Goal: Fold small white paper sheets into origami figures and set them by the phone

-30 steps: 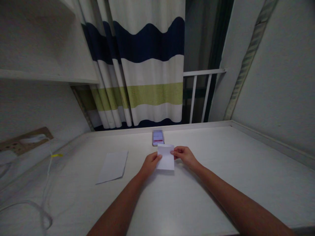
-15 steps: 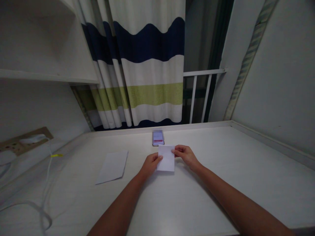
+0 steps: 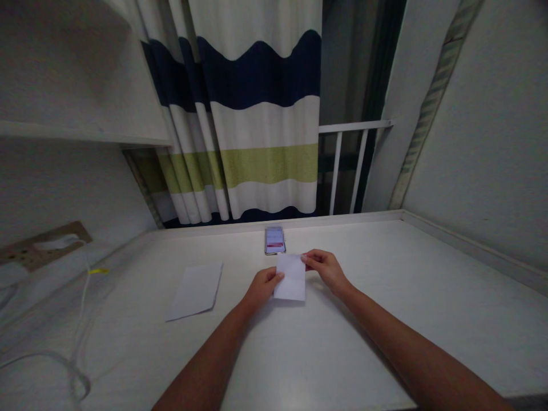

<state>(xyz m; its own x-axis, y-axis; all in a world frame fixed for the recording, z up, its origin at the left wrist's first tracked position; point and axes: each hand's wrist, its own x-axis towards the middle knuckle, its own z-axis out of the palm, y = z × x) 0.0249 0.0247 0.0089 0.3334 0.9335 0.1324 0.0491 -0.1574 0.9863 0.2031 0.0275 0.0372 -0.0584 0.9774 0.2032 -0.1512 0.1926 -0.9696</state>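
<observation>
A small folded white paper (image 3: 290,277) sits at the middle of the white table (image 3: 385,319). My left hand (image 3: 260,288) pinches its left edge with closed fingers. My right hand (image 3: 325,269) pinches its upper right corner, fingers closed too. Just beyond the paper a phone (image 3: 274,240) lies flat with its screen lit.
A second folded white sheet (image 3: 196,290) lies on the table to the left. A white cable (image 3: 72,365) loops at the left edge near a power strip (image 3: 40,245). A striped curtain (image 3: 252,114) and a white railing (image 3: 351,165) stand behind the table; walls close both sides.
The paper has been lowered slightly and flattened toward the table. Both hands keep their hold and have shifted a little to the right.
</observation>
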